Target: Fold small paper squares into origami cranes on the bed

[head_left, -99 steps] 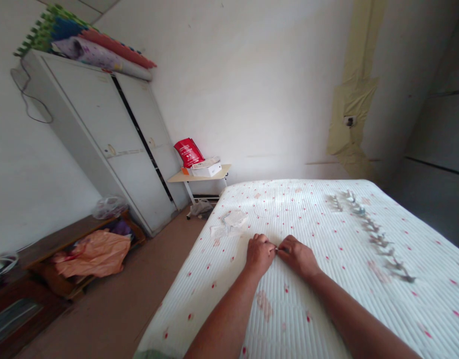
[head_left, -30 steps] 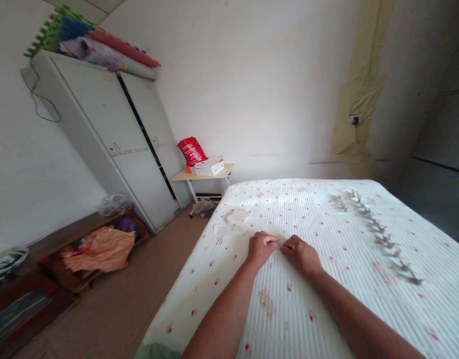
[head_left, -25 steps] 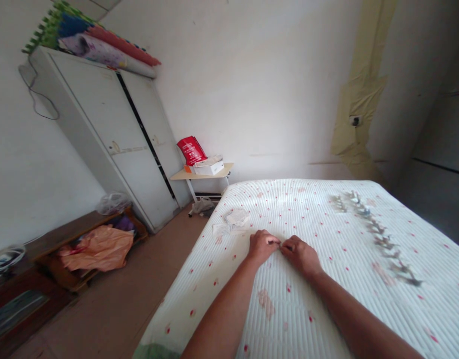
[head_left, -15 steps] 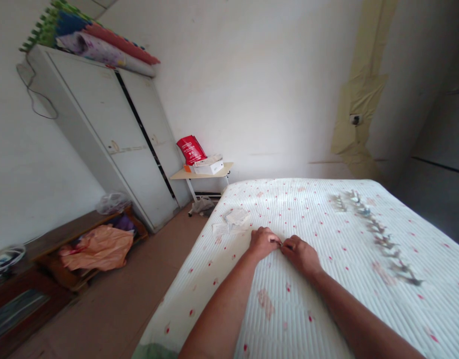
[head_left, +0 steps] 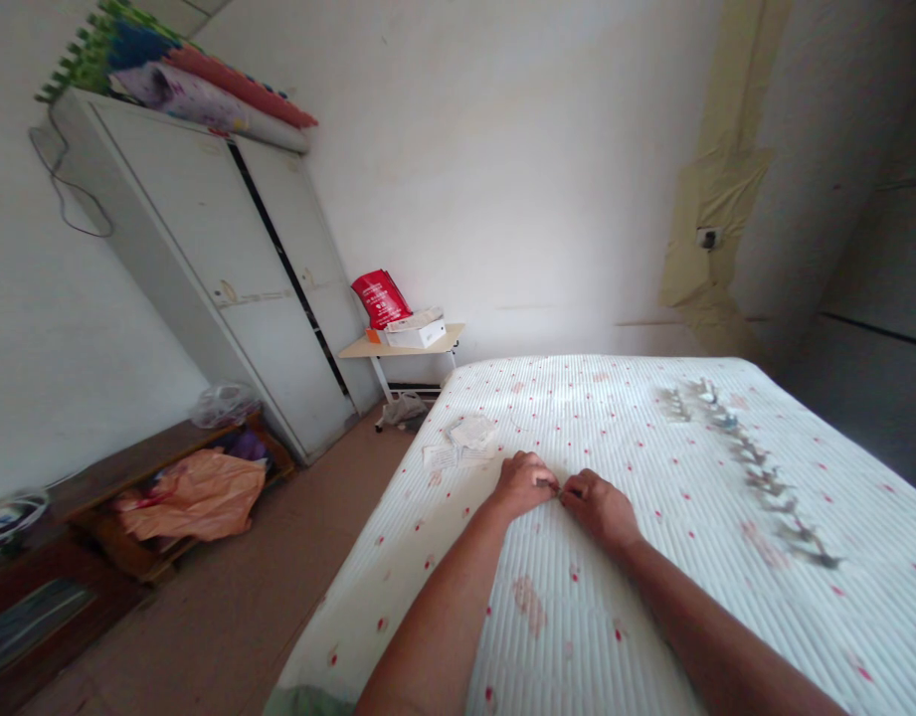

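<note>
Over the middle of the striped, dotted bed cover (head_left: 532,408), my left hand (head_left: 527,484) and my right hand (head_left: 598,507) meet with fingers pinched. Between their fingertips is something small and dark, mostly covered by the fingers, too small to name. Just beyond my left hand lie printed paper sheets (head_left: 472,434), flat on the cover. To the right, a row of small grey and whitish folded-looking pieces (head_left: 767,482) runs diagonally across the bed; their kind is blurred. A shorter group of similar pieces (head_left: 675,405) lies beside the row's far end.
Beyond the bed's far left corner stands a small table (head_left: 360,348) with a red bag (head_left: 381,298) and a white box (head_left: 417,333). A grey cabinet (head_left: 204,229) leans into view at left, rolled mats (head_left: 219,94) on top. A low wooden bench (head_left: 151,447) holds an orange plastic bag (head_left: 196,494).
Both hands stay nearly in place, fingertips together, with at most a slight shift of the fingers. The papers and the row of pieces have not moved.
</note>
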A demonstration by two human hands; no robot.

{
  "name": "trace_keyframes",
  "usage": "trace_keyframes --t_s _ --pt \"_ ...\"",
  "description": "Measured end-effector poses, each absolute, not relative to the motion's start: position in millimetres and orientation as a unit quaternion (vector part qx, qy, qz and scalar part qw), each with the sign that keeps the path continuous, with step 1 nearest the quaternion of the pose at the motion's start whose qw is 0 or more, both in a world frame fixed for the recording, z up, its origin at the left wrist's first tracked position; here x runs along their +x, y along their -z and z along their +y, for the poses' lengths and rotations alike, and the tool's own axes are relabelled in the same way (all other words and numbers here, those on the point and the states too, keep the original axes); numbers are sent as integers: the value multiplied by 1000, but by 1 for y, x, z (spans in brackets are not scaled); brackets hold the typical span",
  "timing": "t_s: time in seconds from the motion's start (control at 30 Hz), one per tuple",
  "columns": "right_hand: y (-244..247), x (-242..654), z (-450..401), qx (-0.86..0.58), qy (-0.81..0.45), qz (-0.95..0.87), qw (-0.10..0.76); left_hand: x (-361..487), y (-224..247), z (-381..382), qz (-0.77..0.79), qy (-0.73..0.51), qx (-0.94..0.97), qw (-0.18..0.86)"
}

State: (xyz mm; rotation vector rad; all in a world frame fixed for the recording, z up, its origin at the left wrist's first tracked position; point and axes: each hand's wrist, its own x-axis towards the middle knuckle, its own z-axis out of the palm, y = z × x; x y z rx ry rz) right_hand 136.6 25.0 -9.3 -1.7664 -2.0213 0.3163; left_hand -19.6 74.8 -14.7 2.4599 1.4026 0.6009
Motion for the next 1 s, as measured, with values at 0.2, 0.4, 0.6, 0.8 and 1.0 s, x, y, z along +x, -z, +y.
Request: trace_keyframes --t_s 0.2,0.4,0.6,0.8,1.0 --pt "9 136 26 -645 -115 -725 214 -21 14 78 490 -200 834 155" --pt "11 137 28 -645 -118 -725 210 -17 15 78 499 -186 833 149" --pt "12 138 26 -638 -129 -722 233 -17 15 77 495 -200 831 157" --pt "10 141 27 -624 -172 -707 286 -18 15 75 496 -222 823 164" --pt "8 137 30 -635 -168 -701 277 -18 21 78 489 -237 826 149"
